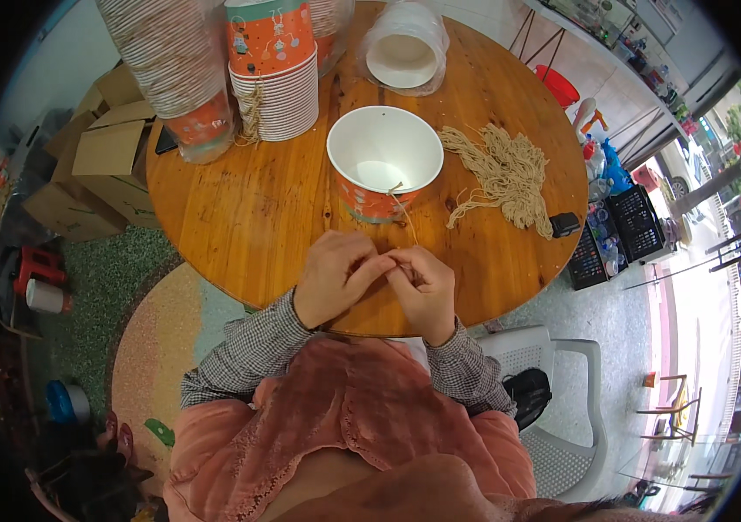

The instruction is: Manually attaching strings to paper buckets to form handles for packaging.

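In front of me on the table stands an upright paper bucket [370, 202], orange and green outside and white within. A thin tan piece of twine [411, 224] is knotted at its near rim and runs down to my fingers. Just short of the bucket, my left hand [335, 277] and my right hand [427, 283] meet, thumbs and fingertips pinched together on the twine. Its end is hidden between the fingers. Right of the bucket lies a loose heap of cut tan twine [505, 174].
The round wooden table [240, 226] carries a nested stack of orange buckets [274, 96] with twine hanging from it, plastic-wrapped stacks [166, 65], and a wrapped white bucket [403, 56]. A small black object [565, 225] sits near the right edge. A grey plastic chair [575, 418] stands close to my right.
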A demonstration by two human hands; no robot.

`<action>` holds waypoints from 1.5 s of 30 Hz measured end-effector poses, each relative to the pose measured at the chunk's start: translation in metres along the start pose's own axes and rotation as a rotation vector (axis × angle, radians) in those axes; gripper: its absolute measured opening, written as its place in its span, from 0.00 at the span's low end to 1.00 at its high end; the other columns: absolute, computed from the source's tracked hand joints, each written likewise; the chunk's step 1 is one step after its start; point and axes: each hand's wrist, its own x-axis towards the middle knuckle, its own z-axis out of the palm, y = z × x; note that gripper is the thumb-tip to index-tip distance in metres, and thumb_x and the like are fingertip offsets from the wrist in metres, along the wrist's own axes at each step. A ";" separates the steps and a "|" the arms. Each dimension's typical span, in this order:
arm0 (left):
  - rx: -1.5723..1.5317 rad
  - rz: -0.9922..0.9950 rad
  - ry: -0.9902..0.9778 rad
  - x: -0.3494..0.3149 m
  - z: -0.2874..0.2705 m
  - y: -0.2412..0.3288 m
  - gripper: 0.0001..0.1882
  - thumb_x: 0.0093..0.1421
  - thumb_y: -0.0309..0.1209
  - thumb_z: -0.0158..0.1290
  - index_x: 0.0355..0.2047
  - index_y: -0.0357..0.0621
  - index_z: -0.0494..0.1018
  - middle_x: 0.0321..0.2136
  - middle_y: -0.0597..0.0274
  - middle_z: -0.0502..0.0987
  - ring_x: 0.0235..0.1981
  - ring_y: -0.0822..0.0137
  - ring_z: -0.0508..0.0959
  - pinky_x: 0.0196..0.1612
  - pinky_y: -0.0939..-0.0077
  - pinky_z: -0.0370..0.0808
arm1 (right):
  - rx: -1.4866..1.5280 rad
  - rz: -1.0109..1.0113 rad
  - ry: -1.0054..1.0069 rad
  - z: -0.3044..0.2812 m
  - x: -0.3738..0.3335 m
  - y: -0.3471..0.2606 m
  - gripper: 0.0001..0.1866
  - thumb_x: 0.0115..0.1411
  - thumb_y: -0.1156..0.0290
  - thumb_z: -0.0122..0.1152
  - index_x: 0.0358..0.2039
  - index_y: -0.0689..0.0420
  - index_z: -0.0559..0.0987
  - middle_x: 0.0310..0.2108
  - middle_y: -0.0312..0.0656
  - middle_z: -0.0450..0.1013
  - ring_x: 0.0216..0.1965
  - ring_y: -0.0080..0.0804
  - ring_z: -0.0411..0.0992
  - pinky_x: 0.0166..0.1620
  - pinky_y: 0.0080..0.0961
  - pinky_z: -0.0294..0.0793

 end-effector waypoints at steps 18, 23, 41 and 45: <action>-0.226 -0.038 0.011 -0.004 0.012 -0.004 0.03 0.59 0.22 0.51 0.32 0.37 0.69 0.28 0.54 0.70 0.29 0.56 0.72 0.33 0.70 0.69 | -0.117 0.010 0.026 -0.008 -0.003 -0.002 0.04 0.56 0.78 0.63 0.30 0.60 0.76 0.19 0.33 0.65 0.19 0.16 0.60 0.23 0.15 0.61; -0.088 0.122 0.040 0.006 0.018 -0.007 0.04 0.57 0.23 0.53 0.31 0.39 0.70 0.28 0.55 0.72 0.32 0.54 0.72 0.38 0.67 0.68 | 0.039 0.103 0.048 -0.015 -0.002 0.007 0.03 0.58 0.77 0.61 0.30 0.62 0.76 0.19 0.29 0.66 0.19 0.13 0.60 0.23 0.12 0.60; 0.303 0.235 0.135 0.043 -0.003 -0.052 0.13 0.54 0.18 0.51 0.41 0.39 0.72 0.36 0.52 0.75 0.33 0.53 0.76 0.38 0.67 0.72 | 0.644 -0.318 0.227 -0.139 0.120 -0.071 0.07 0.65 0.69 0.52 0.36 0.60 0.71 0.26 0.37 0.68 0.27 0.26 0.68 0.27 0.20 0.66; 0.273 0.182 -0.039 0.047 -0.035 -0.043 0.08 0.51 0.18 0.47 0.32 0.39 0.71 0.31 0.54 0.74 0.34 0.52 0.74 0.40 0.65 0.70 | 0.678 -0.354 0.318 -0.175 0.147 -0.079 0.06 0.65 0.70 0.53 0.37 0.59 0.72 0.30 0.38 0.72 0.33 0.27 0.72 0.35 0.23 0.73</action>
